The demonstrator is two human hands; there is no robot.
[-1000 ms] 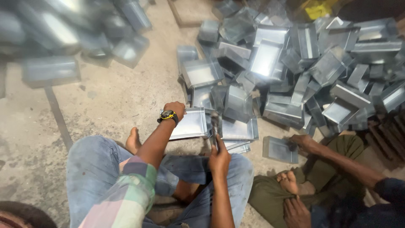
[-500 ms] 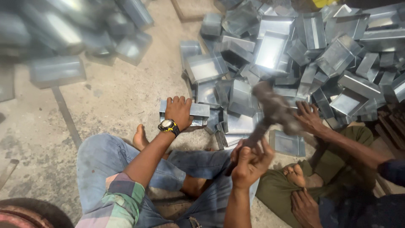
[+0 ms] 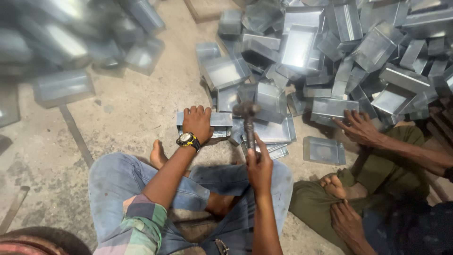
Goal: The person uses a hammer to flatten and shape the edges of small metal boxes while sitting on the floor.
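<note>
1. Tray [image 3: 222, 119]: shallow, dull grey sheet metal with folded rims, lying on the rough concrete floor [image 3: 132, 113].
2. Left hand [image 3: 197, 122] presses flat on it, fingers spread.
3. Right hand [image 3: 258, 163] grips a hammer [image 3: 247, 113] upright.

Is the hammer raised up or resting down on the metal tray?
Raised. The right hand holds the hammer upright, its blurred head in the air above the tray, which the left hand presses flat.

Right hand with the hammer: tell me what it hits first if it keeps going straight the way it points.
Probably the shallow metal tray just ahead of the right hand; the hammer head hangs above it, though depth is unclear.
</note>
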